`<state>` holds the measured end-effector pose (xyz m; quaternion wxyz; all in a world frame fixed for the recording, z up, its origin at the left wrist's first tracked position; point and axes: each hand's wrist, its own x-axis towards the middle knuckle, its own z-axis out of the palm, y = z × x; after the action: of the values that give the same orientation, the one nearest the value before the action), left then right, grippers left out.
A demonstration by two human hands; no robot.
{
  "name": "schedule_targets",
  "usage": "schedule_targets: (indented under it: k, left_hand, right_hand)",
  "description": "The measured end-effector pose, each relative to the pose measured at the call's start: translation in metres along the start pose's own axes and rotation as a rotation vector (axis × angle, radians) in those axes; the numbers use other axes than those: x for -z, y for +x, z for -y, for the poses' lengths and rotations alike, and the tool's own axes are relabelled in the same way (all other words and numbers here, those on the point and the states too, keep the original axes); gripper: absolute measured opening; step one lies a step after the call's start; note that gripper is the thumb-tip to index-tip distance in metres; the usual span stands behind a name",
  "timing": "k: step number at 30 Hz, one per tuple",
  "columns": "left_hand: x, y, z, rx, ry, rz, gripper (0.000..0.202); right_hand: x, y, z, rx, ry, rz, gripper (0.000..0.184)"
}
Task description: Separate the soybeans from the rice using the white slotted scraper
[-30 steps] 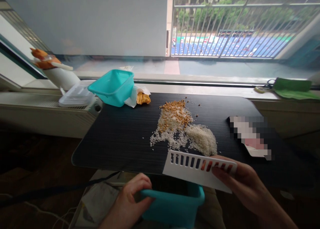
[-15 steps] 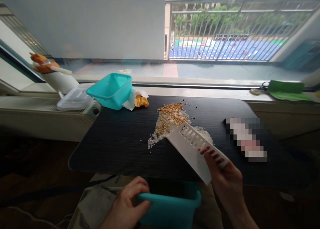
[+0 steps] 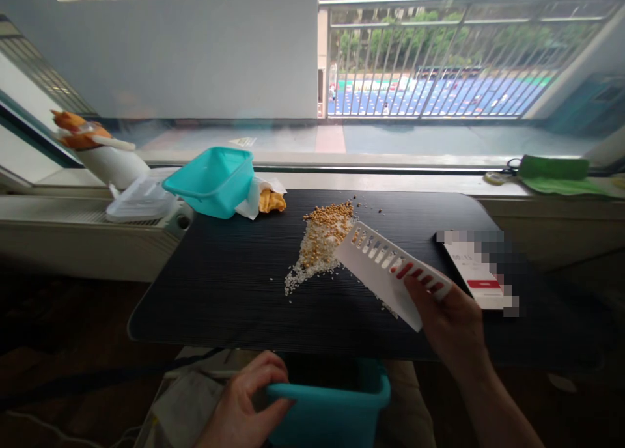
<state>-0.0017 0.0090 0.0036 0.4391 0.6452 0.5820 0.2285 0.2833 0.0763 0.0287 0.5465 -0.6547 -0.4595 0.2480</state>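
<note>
Smooth matt white plastic scraper (image 3: 378, 275), glossy turquoise plastic tub (image 3: 325, 402), dark wood-grained tabletop (image 3: 215, 285)

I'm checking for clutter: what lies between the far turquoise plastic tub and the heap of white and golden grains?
The head view shows crumpled white paper, a small orange-brown item, then black tabletop before the heap.

The white slotted plastic board (image 3: 381, 275) hides part of the heap of white and golden grains (image 3: 319, 256), and some fingers of the right hand (image 3: 452, 321) are out of sight behind it. The teal plastic bin (image 3: 327, 406) is cut off below, its inside too dark to read; its rim hides fingertips of the left hand (image 3: 251, 389). Pixelation obscures parts of the dark-edged phone (image 3: 476, 269).
</note>
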Motion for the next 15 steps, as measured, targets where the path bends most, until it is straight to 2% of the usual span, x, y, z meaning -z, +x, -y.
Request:
schedule_targets:
  k: [5,9,15]
  left_hand:
    - [-0.001,0.0,0.0,0.014,-0.006,-0.005,0.011]
    - [-0.001,0.0,-0.001,0.029,-0.024,-0.014,0.014]
    - [-0.002,-0.001,0.001,0.044,-0.036,-0.025,0.014]
  right_hand:
    - [-0.014,0.013,-0.008,0.181,0.017,0.173,0.023]
    - [-0.027,0.021,-0.003,0.321,0.036,0.276,0.02]
    - [-0.038,0.027,0.004,0.339,-0.018,0.382,0.018]
